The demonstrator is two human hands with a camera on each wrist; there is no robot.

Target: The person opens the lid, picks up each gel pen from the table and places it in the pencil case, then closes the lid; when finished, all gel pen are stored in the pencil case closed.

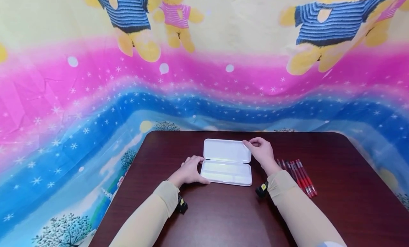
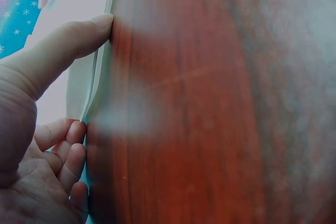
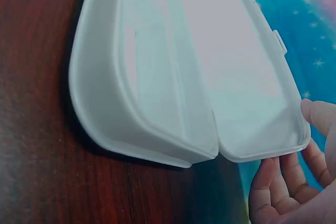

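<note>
While the white case (image 1: 227,165) lies open: it sits on the table (image 1: 211,218) toward the far edge, a little nearer the far left corner than the far right one
Left grip (image 1: 189,171): curled about the case's left end, thumb along the near long side, fingertips at the short side
Right grip (image 1: 262,153): pinching the lid (image 1: 227,150) by its right end, thumb on the rim, other fingers beneath
Lid position: folded back on the far-edge side of the tray (image 1: 223,176); whether it touches the table I cannot tell
Red pens (image 1: 306,176): in a row between the case and the table's right edge, just beside the right sleeve (image 1: 282,185)
Hinge (image 1: 227,162) trouble: it could strain or crack if the lid were forced farther back with the tray pinned
Case trouble: a tug on the lid might twist the case round, should the left side be held too lightly
Pen trouble: the right forearm, swinging outward, could knock the pens and probably send some rolling toward the right edge
</note>
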